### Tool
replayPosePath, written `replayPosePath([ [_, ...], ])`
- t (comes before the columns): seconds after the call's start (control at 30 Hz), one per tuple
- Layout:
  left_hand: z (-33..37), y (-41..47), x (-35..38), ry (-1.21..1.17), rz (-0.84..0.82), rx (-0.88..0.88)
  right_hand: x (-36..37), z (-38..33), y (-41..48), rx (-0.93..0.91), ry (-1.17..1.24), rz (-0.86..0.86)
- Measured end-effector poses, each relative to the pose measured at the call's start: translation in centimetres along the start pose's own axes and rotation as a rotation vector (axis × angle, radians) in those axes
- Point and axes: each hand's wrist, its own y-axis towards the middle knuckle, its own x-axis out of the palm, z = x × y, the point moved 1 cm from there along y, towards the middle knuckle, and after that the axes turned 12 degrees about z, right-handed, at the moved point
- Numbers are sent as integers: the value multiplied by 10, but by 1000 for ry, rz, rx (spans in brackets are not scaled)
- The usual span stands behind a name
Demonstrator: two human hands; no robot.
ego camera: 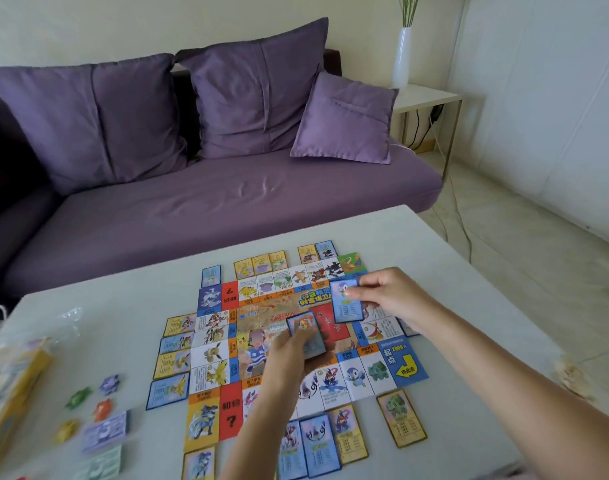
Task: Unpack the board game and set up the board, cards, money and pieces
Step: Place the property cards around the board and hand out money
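Observation:
The colourful game board [223,355] lies flat on the white table [116,327], ringed by property cards on its left, far and near sides. My left hand [285,358] holds a small stack of blue-edged cards [308,336] over the board's middle. My right hand [386,296] pinches a single blue card [346,301] above the board's right side. Several small coloured pieces [88,401] sit to the left, with stacks of paper money [105,431] near them.
The yellow game box [8,386] lies at the table's left edge beside a crumpled clear bag [69,318]. A purple sofa [209,209] with cushions stands behind the table. At the back right a side table carries a white vase [401,57].

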Motion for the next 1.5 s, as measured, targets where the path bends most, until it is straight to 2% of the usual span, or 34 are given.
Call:
replayPosePath([
  [0.13,-5,-7,-33,-125,-10,-86,-6,6,-12,34,-55,-24],
  [0.33,-24,-22,-53,24,-30,-51,11,28,-53,61,-300,-153],
  [0.57,-54,-44,-46,126,13,-143,14,54,-90,16,-426,-18],
  [0.97,-65,-47,-39,172,20,-200,13,69,-98,111,-364,-63],
  [1.2,-66,-47,-36,256,28,-187,20,82,-98,68,-435,-3],
  [1.5,-64,-48,-37,250,47,-208,22,83,-100,75,-470,-37],
])
